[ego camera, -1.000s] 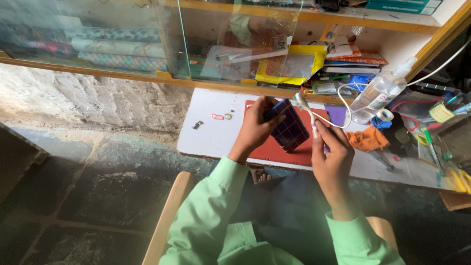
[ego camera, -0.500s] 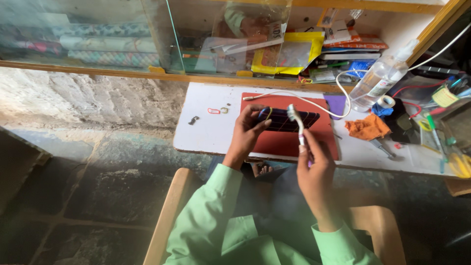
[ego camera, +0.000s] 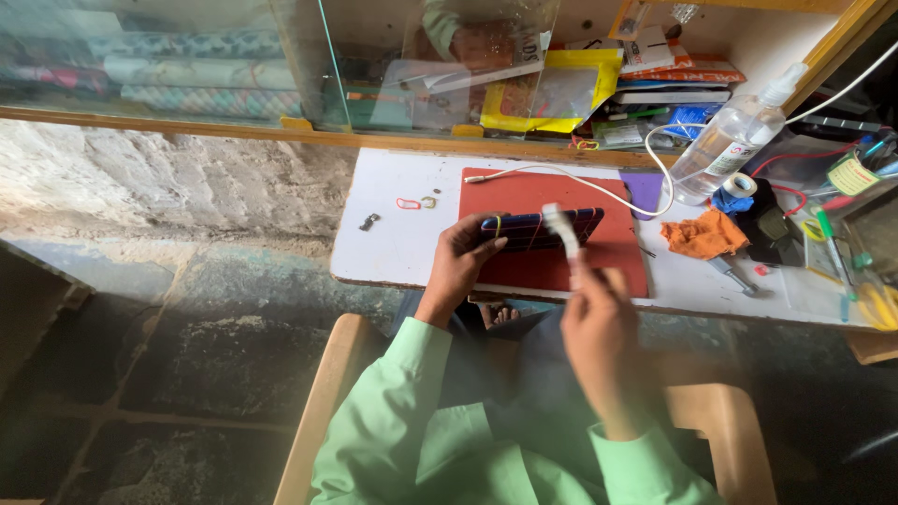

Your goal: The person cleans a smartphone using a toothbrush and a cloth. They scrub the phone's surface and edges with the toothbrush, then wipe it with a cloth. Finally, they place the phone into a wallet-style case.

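Left hand (ego camera: 460, 266) gripping forward, right hand (ego camera: 599, 323) raised, blurred

Small white table (ego camera: 393, 248) butted against a glass-front cabinet (ego camera: 234, 65) with a wood frame; rolls of patterned paper (ego camera: 178, 75) behind the glass. Below the cabinet, a rough, patchy plaster wall (ego camera: 168, 182). Floor (ego camera: 187, 355) is dark, worn stone slabs with visible joints. Wooden chair (ego camera: 318, 411) in front of the table. Soft daylight, no hard shadows.

A clear spray bottle (ego camera: 728, 150) stands beside an orange cloth (ego camera: 703, 234); tape roll (ego camera: 739, 184) near them
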